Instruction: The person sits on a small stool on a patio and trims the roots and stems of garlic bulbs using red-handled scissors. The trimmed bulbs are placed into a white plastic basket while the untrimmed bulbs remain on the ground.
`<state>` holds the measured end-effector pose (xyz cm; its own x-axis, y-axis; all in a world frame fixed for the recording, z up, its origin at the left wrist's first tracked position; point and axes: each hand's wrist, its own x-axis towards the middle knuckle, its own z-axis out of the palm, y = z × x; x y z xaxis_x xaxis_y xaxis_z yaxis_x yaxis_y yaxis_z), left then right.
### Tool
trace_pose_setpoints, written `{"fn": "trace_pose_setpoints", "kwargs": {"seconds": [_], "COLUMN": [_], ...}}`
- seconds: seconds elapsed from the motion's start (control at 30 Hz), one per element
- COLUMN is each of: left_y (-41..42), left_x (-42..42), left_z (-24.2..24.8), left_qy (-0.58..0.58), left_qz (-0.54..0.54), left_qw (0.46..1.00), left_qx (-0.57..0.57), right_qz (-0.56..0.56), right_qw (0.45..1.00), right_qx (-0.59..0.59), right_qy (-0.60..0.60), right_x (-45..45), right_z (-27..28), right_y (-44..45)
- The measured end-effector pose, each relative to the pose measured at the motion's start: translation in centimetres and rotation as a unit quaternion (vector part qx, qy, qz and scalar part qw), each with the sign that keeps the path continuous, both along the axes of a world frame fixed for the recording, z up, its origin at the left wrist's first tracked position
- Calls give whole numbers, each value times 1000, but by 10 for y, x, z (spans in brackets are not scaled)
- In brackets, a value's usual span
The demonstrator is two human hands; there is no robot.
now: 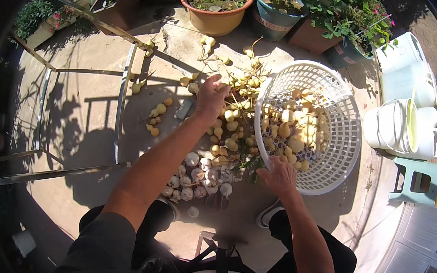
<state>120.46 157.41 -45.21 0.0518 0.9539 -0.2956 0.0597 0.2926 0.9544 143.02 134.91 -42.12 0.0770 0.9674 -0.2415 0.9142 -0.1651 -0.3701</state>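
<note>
A white plastic laundry-style basket stands tilted before me, with many small pale-yellow bottle gourds inside. My right hand grips the basket's near rim. Left of the basket, more small gourds with dried stems lie heaped on the ground. My left hand is above the left side of that heap, its fingers bent and apart, with nothing visible in them. Its palm side is hidden. A pile of garlic bulbs lies nearer to me, and a single bulb rests by my left foot.
A metal frame stands at the left. Potted plants, including a terracotta-coloured pot and a blue pot, line the far side. White buckets and a green plastic stool are at the right. A grey block lies left of the heap.
</note>
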Motion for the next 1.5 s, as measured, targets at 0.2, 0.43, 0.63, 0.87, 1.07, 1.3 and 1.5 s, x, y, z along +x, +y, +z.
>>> {"fn": "trace_pose_setpoints", "kwargs": {"seconds": [0.2,0.43,0.63,0.87,1.07,1.3,1.5], "left_y": [27,-2,-22,11,98,150,146], "left_x": [-205,-306,-269,-258,-301,-281,-273], "left_z": [-48,-131,-146,-148,-158,-172,-178], "left_qy": [462,481,417,327,575,646,630], "left_qz": [-108,-209,-155,-153,-72,-72,-82], "left_qw": [871,848,891,932,812,760,772], "left_qx": [-126,-72,-93,25,76,25,-33], "right_qz": [37,90,136,197,153,179,199], "right_qw": [978,988,989,973,967,941,946], "right_qx": [204,88,29,115,186,211,208], "right_qy": [10,92,52,-44,-86,-196,-149], "right_x": [-58,-128,-153,-160,-119,-34,-43], "right_z": [32,-13,-60,-84,-56,-57,-68], "right_y": [42,117,163,217,238,203,210]}}
